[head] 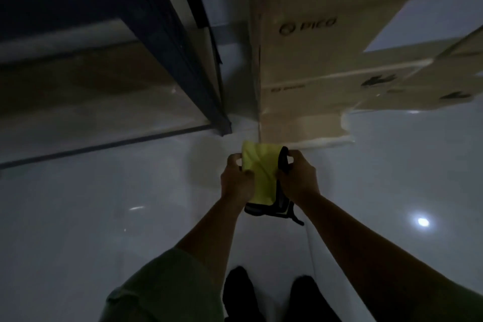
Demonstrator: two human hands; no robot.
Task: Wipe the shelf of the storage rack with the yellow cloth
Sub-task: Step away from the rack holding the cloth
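The yellow cloth [260, 172], with a dark grey underside showing at its lower and right edges, is held in front of me above the floor. My left hand [236, 181] grips its left edge and my right hand [298, 178] grips its right edge, so the cloth is stretched between them. The storage rack [167, 42] with dark blue posts stands at the upper left, and a pale shelf board [78, 112] shows low inside it. Both hands are to the right of the rack and apart from it. The scene is dim.
Stacked cardboard boxes [326, 60] stand at the upper right, close behind the cloth, with a white sheet [428, 18] on one. The glossy white tiled floor [104, 217] spreads below. My dark shoes [240, 293] show at the bottom.
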